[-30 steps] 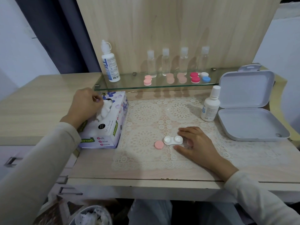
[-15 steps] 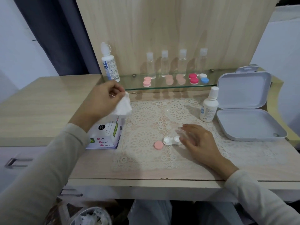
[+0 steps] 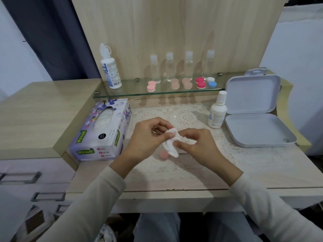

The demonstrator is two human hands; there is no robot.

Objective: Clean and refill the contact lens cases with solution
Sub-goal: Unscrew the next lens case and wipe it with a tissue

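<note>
The left hand [image 3: 145, 138] and right hand [image 3: 202, 145] meet over a lace mat [image 3: 188, 116] on the pale wood worktop [image 3: 262, 163]. The left fingers [image 3: 162, 124] are curled and pinch a crumpled white tissue [image 3: 172, 142]. The right fingers [image 3: 190, 135] are curled too and pinch its other end. Whether a case lies inside the tissue cannot be told.

One flat round pink cap [image 3: 164, 154] lies on the mat just below the fingers, under the hanging tissue. Left of the left fingers sits one purple flowered cardboard tissue box [image 3: 103, 130]. Right of the right fingers and a little beyond stands one small white plastic bottle [image 3: 217, 112], with one open hinged grey plastic box [image 3: 253, 119] beside it.

Beyond the fingers, a glass shelf [image 3: 132, 94] carries one tall white bottle [image 3: 110, 67], four clear bottles [image 3: 170, 67] with white caps, and five round-lidded cases [image 3: 200, 82]. One of these is pale pink, two are peach, one is red and one is white and blue.
</note>
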